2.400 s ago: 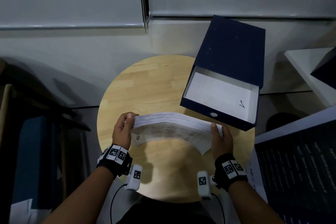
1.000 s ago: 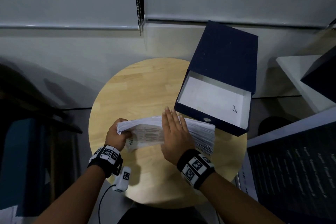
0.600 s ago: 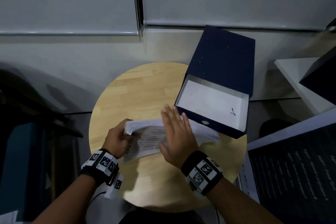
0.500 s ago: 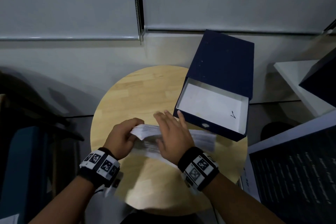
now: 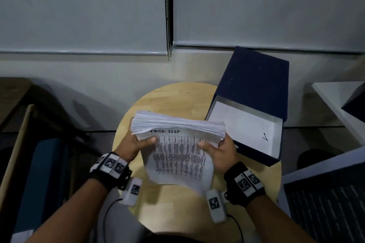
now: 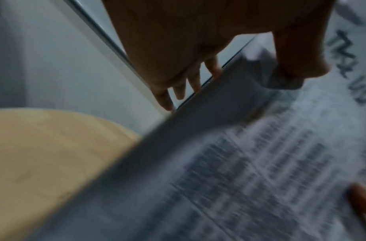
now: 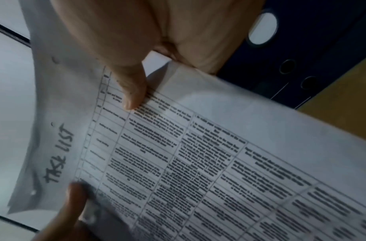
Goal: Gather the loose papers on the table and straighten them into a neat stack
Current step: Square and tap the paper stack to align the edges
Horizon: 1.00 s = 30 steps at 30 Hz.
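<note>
The paper stack (image 5: 178, 124) is up on edge between both hands, thumbs on its printed front, fingers (image 6: 195, 79) curled behind; left hand (image 5: 136, 145), right hand (image 5: 221, 152) clamp its ends above the round surface (image 5: 177, 94), blue box (image 5: 254, 89) just beyond the right fingers.

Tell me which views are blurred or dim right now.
Head view: dim room, but the paper stack and both hands are sharp. Left wrist view: heavy motion blur, print smeared. Right wrist view: "TASK LIST" heading legible, table text soft, right thumb clear.
</note>
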Tool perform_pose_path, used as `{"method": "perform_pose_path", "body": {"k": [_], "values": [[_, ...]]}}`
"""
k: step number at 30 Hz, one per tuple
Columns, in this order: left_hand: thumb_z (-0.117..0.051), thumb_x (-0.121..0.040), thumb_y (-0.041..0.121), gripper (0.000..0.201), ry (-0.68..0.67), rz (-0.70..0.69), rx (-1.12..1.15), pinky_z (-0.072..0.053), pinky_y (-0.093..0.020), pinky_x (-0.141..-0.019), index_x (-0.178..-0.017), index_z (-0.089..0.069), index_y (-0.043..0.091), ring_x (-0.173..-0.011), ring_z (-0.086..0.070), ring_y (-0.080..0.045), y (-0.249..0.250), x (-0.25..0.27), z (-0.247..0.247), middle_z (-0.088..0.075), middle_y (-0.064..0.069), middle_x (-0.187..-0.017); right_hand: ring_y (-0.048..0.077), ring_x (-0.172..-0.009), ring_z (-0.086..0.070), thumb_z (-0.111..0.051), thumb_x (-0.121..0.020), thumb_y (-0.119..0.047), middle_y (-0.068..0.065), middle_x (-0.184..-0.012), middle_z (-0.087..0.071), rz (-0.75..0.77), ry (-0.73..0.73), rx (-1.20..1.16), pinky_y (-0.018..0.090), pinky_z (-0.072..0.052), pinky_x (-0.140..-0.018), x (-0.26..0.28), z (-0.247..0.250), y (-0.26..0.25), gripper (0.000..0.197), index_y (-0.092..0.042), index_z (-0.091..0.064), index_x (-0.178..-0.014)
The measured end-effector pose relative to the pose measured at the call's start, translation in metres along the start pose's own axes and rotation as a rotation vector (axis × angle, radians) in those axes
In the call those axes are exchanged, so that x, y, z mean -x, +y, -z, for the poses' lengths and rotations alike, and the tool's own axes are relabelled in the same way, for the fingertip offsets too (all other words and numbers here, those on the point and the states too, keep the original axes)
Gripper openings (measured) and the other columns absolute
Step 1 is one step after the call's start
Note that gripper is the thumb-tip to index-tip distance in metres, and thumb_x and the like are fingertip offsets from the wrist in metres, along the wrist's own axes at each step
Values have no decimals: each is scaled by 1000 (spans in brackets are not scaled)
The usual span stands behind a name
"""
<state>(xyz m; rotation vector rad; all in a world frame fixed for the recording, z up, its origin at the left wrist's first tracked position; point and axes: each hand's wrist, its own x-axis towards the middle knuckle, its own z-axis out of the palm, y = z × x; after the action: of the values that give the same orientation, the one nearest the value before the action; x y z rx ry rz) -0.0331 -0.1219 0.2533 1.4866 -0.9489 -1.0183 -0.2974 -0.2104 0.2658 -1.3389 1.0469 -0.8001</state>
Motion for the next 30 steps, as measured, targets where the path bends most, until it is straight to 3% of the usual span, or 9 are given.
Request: {"method": "perform_pose_path", "body": {"k": [3,6,12,15,19,21,24,26,30], "values": [[-76,-73,37,46,78,-105,45,-53,-35,-92,-113,-66,15,-107,-67,-20,10,-5,-26,-71,-6,-113,18,-106,-67,-80,-77,-20,-3,-109,-72,22,102,16,47,-51,-99,-3,-8,5,38,-34,-61,-107],[-71,-78,43,56,158,-176,-57,-48,-36,-99,-125,-58,17,-116,-62,-17,-3,-2,-30,-67,-1,-122,13,-111,-63,-70,-87,-15,-6,-117,-66,31,130,93,37,-49,-100,3,-18,10,40,-28,-53,-121],[-76,-63,61,77,217,-28,-65,-50,-43,-99,-126,-55,22,-113,-62,-13,-36,5,-32,-68,3,-119,22,-136,-40,-61,-92,-35,3,-147,-44,-138,16,379,31,-34,-108,7,-27,30,75,-15,-20,-152],[-70,-73,59,63,228,-28,-77,-50,-47,-98,-126,-56,27,-113,-62,-15,-34,4,-37,-67,5,-120,20,-124,-54,-57,-95,-30,-1,-133,-57,-113,64,334,34,-44,-103,3,-31,27,54,-20,-37,-144],[-71,-73,58,64,274,-90,-30,-51,-41,-95,-125,-56,25,-113,-62,-15,-30,10,-38,-67,4,-119,-6,-97,-60,-57,-96,-25,-9,-115,-62,-27,79,293,22,-51,-91,9,-30,25,41,-20,-46,-135],[-75,-67,59,69,248,-76,-18,-52,-39,-93,-124,-57,23,-110,-64,-12,-35,17,-39,-69,7,-115,7,-105,-63,-58,-93,-35,-5,-113,-62,-56,60,330,25,-51,-92,14,-27,33,46,-15,-46,-133],[-78,-64,49,67,237,-72,-9,-52,-26,-87,-122,-57,22,-103,-65,-3,-38,24,-40,-69,18,-109,25,-129,-52,-54,-78,-69,5,-138,-55,-122,66,393,41,-45,-106,17,-23,42,88,-18,-32,-146],[-82,-70,34,52,255,-82,-16,-50,-16,-81,-115,-58,24,-98,-65,2,-34,21,-40,-70,22,-103,25,-131,-50,-62,-82,-56,5,-142,-52,-112,96,393,47,-45,-106,15,-22,38,77,-29,-29,-146],[-79,-74,11,42,253,-110,-2,-50,-10,-77,-106,-57,26,-93,-66,1,-25,16,-37,-70,21,-97,13,-107,-63,-67,-87,-19,-10,-113,-63,71,131,333,46,-54,-93,11,-15,21,54,-58,-39,-112]]}}
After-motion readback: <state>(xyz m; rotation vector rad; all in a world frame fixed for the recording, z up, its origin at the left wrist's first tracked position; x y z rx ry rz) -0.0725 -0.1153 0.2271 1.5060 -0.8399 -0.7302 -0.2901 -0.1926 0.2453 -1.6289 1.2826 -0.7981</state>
